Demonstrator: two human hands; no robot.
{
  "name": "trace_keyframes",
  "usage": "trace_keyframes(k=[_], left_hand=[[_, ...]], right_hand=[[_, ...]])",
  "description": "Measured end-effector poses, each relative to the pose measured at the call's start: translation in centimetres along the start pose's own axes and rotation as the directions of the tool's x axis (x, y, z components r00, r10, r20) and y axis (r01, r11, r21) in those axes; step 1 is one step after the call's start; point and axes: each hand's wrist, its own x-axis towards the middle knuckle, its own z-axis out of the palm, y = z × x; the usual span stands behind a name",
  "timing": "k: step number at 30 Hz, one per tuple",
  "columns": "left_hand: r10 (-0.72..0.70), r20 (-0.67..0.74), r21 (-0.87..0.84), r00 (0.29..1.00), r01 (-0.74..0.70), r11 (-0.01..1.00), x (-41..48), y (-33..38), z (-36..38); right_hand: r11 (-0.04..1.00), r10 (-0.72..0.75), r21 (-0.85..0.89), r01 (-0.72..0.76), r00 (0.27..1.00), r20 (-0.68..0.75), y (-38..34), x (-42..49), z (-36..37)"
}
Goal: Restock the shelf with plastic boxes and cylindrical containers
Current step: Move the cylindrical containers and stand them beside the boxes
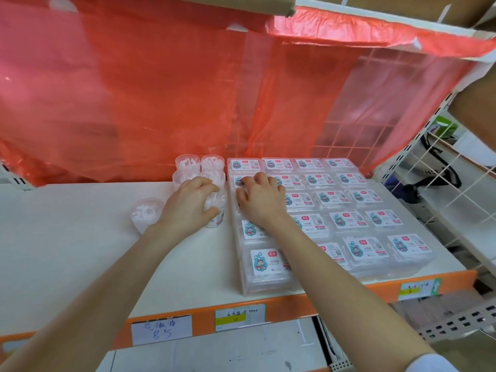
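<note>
Several clear plastic boxes (359, 245) with blue-and-white labels lie in rows on the right half of the white shelf (67, 237). Left of them stand clear cylindrical containers (212, 163) filled with white pieces, two wide. My left hand (190, 202) curls round the nearest cylinder (216, 210) of that group, thumb on its near side. My right hand (260, 197) rests with bent fingers on the boxes in the leftmost column, fingertips on the second box from the back. One more cylinder (146, 212) stands alone to the left of my left wrist.
A red translucent plastic sheet (161, 89) hangs behind the shelf over a wire grid (349, 135). The shelf's orange front edge (295, 302) carries price tags (161, 330). A wire rack and a dark bag (434, 173) are to the right. A lower shelf shows below.
</note>
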Motion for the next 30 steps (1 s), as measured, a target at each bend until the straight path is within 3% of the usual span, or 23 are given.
trace_keyframes(k=[17,23,30], left_hand=[[-0.018,-0.064,0.035,0.998,0.02,0.999,-0.9,-0.1,-0.8],[-0.062,-0.15,0.029,0.987,0.068,0.997,-2.3,-2.6,-4.0],[-0.166,-0.001,0.048,0.986,0.166,0.985,-4.4,-5.4,-4.8]], right_hand=[[1.0,-0.007,-0.026,0.007,1.0,0.01,-0.2,0.1,-0.1],[0.998,0.027,-0.053,-0.022,0.995,0.099,-0.8,0.7,-1.1],[0.999,-0.031,-0.03,0.032,0.998,0.06,-3.3,1.4,-2.0]])
